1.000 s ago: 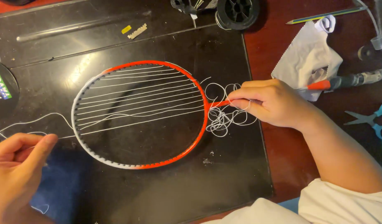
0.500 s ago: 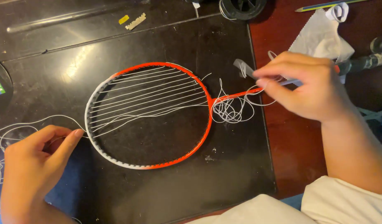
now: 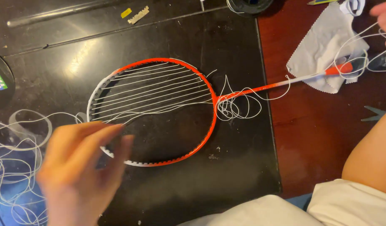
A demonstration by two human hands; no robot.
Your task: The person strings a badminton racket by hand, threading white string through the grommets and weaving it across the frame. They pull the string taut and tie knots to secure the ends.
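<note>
Head view: the badminton racket (image 3: pixel 159 111) shaft has been released by the right hand (image 3: pixel 385 19), grip undeterminable at the frame edge, while the left hand (image 3: pixel 82 167) hovers open over string (image 3: pixel 237 104).

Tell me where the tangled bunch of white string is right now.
The tangled string lies mid-frame on the black mat, beside the racket's throat, just right of the orange frame.

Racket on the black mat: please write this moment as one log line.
racket: flat on black mat, partly strung | left hand: at frame's white end | right hand: top right, among loose string | cloth: under shaft
</note>
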